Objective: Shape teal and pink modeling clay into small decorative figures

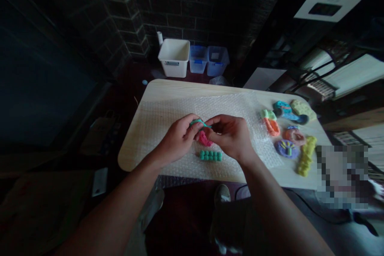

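My left hand (181,134) and my right hand (229,132) meet above the middle of the table. Between their fingertips stretches a thin strip of teal modelling clay (198,121), pinched at its left end by the left hand and at its right end by the right. Just below the strip, partly covered by my fingers, is a pink clay piece (205,139); whether a finger touches it I cannot tell. Nearer to me on the bubble wrap (168,116) lies a green block of small clay balls in two rows (210,155).
On the table's (135,144) right side sit several clay shapes: an orange and green one (271,126), a blue one (283,108), a purple disc (286,149) and a yellow bar (307,156). Behind the table stand a white bin (174,62) and two blue bins (217,62).
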The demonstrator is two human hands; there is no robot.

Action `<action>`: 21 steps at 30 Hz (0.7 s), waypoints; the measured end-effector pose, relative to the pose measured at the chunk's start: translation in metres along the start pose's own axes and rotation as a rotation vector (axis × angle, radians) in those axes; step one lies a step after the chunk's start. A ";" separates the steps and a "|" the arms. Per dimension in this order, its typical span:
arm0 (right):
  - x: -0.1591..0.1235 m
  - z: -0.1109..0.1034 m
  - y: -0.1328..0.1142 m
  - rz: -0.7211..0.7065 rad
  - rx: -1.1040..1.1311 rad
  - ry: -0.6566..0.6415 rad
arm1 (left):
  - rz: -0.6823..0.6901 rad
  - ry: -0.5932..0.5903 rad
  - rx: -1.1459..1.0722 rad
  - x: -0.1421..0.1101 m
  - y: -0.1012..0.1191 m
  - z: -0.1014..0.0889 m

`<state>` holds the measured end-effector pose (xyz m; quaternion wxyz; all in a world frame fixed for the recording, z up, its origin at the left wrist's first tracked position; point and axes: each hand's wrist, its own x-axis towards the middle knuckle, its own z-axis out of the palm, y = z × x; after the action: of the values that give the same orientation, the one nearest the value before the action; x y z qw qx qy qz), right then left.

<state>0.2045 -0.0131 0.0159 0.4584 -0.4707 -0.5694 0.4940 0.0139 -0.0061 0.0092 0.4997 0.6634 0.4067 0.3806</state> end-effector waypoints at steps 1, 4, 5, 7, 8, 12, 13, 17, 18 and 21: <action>0.002 0.000 0.000 0.033 0.079 0.003 | 0.007 -0.001 -0.001 0.000 0.000 0.000; 0.006 -0.004 0.001 0.102 0.233 0.015 | 0.011 -0.002 -0.099 0.001 -0.004 0.001; 0.007 -0.005 0.001 0.106 0.244 0.025 | 0.009 0.005 -0.131 0.001 -0.006 0.001; 0.007 -0.006 0.001 0.101 0.220 0.024 | 0.025 0.036 -0.150 0.002 -0.010 0.000; 0.006 -0.005 0.001 0.095 0.198 0.015 | 0.048 0.055 -0.129 0.003 -0.011 0.000; 0.002 0.000 0.005 0.060 0.122 -0.009 | 0.169 0.075 0.151 0.000 -0.009 0.001; 0.002 0.002 0.006 0.045 0.091 -0.003 | 0.189 0.069 0.255 0.000 -0.007 0.002; 0.001 0.003 0.012 0.014 -0.056 0.025 | 0.214 0.016 0.565 -0.003 -0.005 0.006; 0.001 0.002 0.013 0.012 -0.070 0.024 | 0.214 -0.003 0.591 -0.003 -0.006 0.007; 0.001 -0.002 0.012 -0.039 -0.085 -0.040 | 0.221 -0.001 0.551 -0.002 -0.008 0.006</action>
<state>0.2071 -0.0115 0.0044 0.4361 -0.4687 -0.6080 0.4695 0.0173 -0.0084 0.0001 0.2564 0.8145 0.4199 0.3073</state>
